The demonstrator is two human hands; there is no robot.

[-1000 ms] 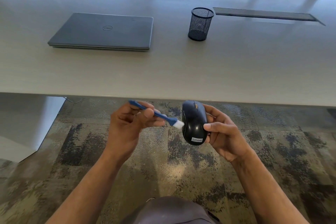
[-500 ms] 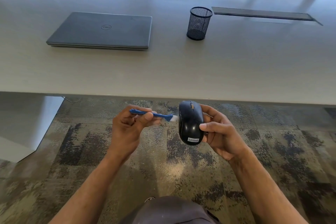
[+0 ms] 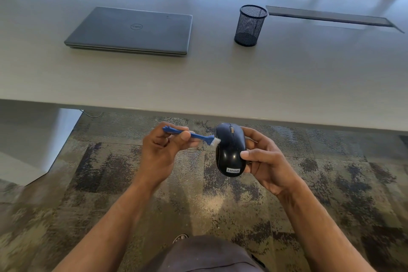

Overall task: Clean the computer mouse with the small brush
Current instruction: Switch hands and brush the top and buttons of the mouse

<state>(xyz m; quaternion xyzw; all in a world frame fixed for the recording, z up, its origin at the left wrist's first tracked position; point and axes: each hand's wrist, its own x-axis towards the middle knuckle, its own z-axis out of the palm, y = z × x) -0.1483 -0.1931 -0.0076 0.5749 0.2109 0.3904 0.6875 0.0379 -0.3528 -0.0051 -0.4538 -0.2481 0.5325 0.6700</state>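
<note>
Both hands are working in the air over patterned carpet (image 3: 220,205), just in front of the pale table's (image 3: 220,86) near edge, with open floor all round. The right hand (image 3: 268,164) is gripping the glossy black rounded mouse (image 3: 230,150), thumb across its back and fingers curling behind it. The left hand (image 3: 162,150) is pinching the slim blue plastic brush (image 3: 189,134), its white bristles touching the mouse's left side. A closed grey laptop (image 3: 132,31) and a black mesh cup (image 3: 250,25) are sitting well apart on the table.
</note>
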